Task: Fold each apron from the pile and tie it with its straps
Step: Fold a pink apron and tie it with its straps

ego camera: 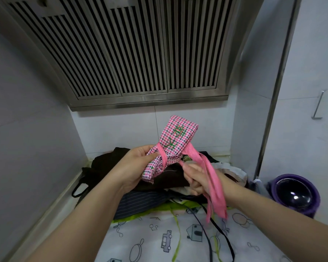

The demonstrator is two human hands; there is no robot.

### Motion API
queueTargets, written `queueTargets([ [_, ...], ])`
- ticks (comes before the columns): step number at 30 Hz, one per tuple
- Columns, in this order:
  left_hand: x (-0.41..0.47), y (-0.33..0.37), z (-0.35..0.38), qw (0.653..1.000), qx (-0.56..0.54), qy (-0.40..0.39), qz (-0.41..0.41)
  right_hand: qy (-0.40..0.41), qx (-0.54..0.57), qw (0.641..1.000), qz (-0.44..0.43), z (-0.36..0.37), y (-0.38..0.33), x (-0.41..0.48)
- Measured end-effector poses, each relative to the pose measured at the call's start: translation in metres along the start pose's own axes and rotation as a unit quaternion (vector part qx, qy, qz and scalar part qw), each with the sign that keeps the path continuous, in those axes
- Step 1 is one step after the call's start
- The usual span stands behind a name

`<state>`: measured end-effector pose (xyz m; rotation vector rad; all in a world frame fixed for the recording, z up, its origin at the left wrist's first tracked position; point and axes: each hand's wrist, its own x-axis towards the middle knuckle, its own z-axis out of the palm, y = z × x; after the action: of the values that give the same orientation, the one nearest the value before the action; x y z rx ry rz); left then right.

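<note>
A: What does the left side show?

B: A plain grey wall (pixel 27 120) meets the counter's raised edge (pixel 64 193), which runs back to the corner. A black strap loop (pixel 80 188) lies just inside that edge.

A: And the surface itself?

B: It is covered by cloth. The pile (pixel 110 163) of dark aprons sits at the back, with a striped apron (pixel 140 203) in front of it. Nearest the person is a white printed apron (pixel 159 237) with green trim, and thin black cords lie over it.

A: Where is the apron in hand?

B: It is in the air above the pile. The left hand (pixel 138 163) grips the lower end of the folded pink checked apron (pixel 175 137), thumb on top and fingers beneath. The upper end tilts up toward the back wall. The pink straps (pixel 214 184) leave its right side and hang over the right hand (pixel 197 178), whose fingers curl round one of them.

A: What bounds the space?

B: The slatted extractor hood (pixel 133 53) is overhead, its lip well above the bundle. To the right stand a steel upright (pixel 273 91) and a purple bowl (pixel 295 193) — the bowl near the right forearm.
</note>
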<state>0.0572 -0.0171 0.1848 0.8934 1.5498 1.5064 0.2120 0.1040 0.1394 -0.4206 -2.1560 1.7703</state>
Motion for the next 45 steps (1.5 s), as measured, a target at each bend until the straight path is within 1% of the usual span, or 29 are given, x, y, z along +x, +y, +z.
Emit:
queueTargets([
  [1, 0.001, -0.001, 0.000, 1.000, 0.024, 0.017, -0.004, -0.002, -0.053, 0.999, -0.011, 0.000, 0.002, 0.002],
  [3, 0.001, -0.001, 0.000, 0.995, 0.089, 0.046, -0.001, -0.011, -0.117, 0.993, -0.012, 0.001, 0.000, 0.002],
  [5, 0.000, -0.001, 0.002, 0.983, 0.172, 0.064, 0.022, 0.012, -0.097, 0.995, 0.005, 0.000, -0.006, 0.000],
  [7, 0.000, -0.002, 0.004, 0.958, 0.264, 0.094, 0.064, 0.024, -0.070, 0.996, -0.040, 0.000, -0.018, -0.007],
  [9, 0.001, -0.004, 0.005, 0.918, 0.363, 0.126, 0.098, 0.054, -0.107, 0.990, -0.078, 0.000, -0.030, -0.014],
  [11, 0.002, -0.006, 0.009, 0.869, 0.466, 0.126, 0.110, 0.076, -0.212, 0.969, -0.100, -0.001, -0.037, -0.012],
  [13, 0.001, -0.007, 0.016, 0.801, 0.574, 0.113, 0.123, 0.068, -0.347, 0.929, -0.109, -0.003, -0.047, -0.010],
  [15, 0.001, -0.007, 0.022, 0.733, 0.656, 0.097, 0.152, 0.071, -0.470, 0.870, -0.134, -0.008, -0.056, -0.010],
  [17, 0.001, -0.007, 0.027, 0.687, 0.700, 0.071, 0.184, 0.081, -0.554, 0.815, -0.148, -0.018, -0.062, -0.009],
  [19, -0.002, -0.007, 0.032, 0.656, 0.722, 0.023, 0.217, 0.071, -0.581, 0.799, -0.139, -0.029, -0.059, -0.003],
  [21, -0.005, -0.008, 0.036, 0.632, 0.726, -0.028, 0.271, 0.042, -0.566, 0.814, -0.122, -0.039, -0.056, 0.001],
  [22, -0.008, -0.009, 0.036, 0.628, 0.716, -0.052, 0.302, 0.020, -0.543, 0.832, -0.108, -0.044, -0.056, 0.002],
  [24, -0.012, -0.009, 0.033, 0.630, 0.675, -0.086, 0.375, -0.018, -0.460, 0.883, -0.089, -0.048, -0.058, 0.001],
  [26, -0.015, -0.007, 0.028, 0.625, 0.647, -0.086, 0.429, -0.040, -0.375, 0.924, -0.060, -0.050, -0.059, -0.002],
  [27, -0.015, -0.006, 0.026, 0.632, 0.631, -0.078, 0.444, -0.059, -0.325, 0.943, -0.036, -0.049, -0.059, -0.005],
  [28, -0.015, -0.005, 0.023, 0.648, 0.608, -0.072, 0.453, -0.082, -0.269, 0.959, -0.012, -0.047, -0.060, -0.008],
  [29, -0.018, -0.004, 0.022, 0.675, 0.577, -0.064, 0.455, -0.101, -0.214, 0.972, 0.006, -0.048, -0.058, -0.010],
  [30, -0.021, -0.003, 0.024, 0.717, 0.534, -0.049, 0.446, -0.094, -0.145, 0.985, 0.026, -0.045, -0.057, -0.012],
  [31, -0.025, -0.002, 0.025, 0.774, 0.473, -0.029, 0.420, -0.066, -0.085, 0.993, 0.046, -0.043, -0.052, -0.012],
  [32, -0.027, -0.001, 0.028, 0.838, 0.395, -0.016, 0.375, -0.034, -0.042, 0.997, 0.057, -0.038, -0.046, -0.013],
  [33, -0.029, 0.000, 0.031, 0.895, 0.313, -0.004, 0.316, -0.026, -0.017, 0.998, 0.054, -0.031, -0.040, -0.014],
  [34, -0.029, 0.000, 0.034, 0.935, 0.240, 0.012, 0.260, -0.030, -0.003, 0.999, 0.033, -0.024, -0.035, -0.013],
  [35, -0.028, -0.002, 0.036, 0.959, 0.186, 0.036, 0.213, -0.023, -0.008, 1.000, 0.014, -0.019, -0.028, -0.013],
  [37, -0.023, -0.005, 0.036, 0.980, 0.119, 0.087, 0.137, 0.006, -0.059, 0.998, -0.014, -0.009, -0.031, -0.009],
  [39, -0.018, -0.008, 0.033, 0.986, 0.077, 0.116, 0.088, 0.030, -0.090, 0.995, -0.012, -0.007, -0.030, -0.006],
  [41, -0.015, -0.010, 0.031, 0.990, 0.042, 0.127, 0.054, 0.059, -0.187, 0.979, -0.061, -0.005, -0.023, -0.006],
  [43, -0.013, -0.011, 0.030, 0.989, 0.031, 0.138, 0.034, 0.088, -0.299, 0.944, -0.112, -0.002, -0.019, -0.010],
  [44, -0.011, -0.012, 0.028, 0.988, 0.038, 0.145, 0.027, 0.093, -0.312, 0.939, -0.110, 0.001, -0.020, -0.012],
  [45, -0.009, -0.012, 0.027, 0.987, 0.050, 0.151, 0.022, 0.092, -0.303, 0.943, -0.101, 0.002, -0.022, -0.014],
])
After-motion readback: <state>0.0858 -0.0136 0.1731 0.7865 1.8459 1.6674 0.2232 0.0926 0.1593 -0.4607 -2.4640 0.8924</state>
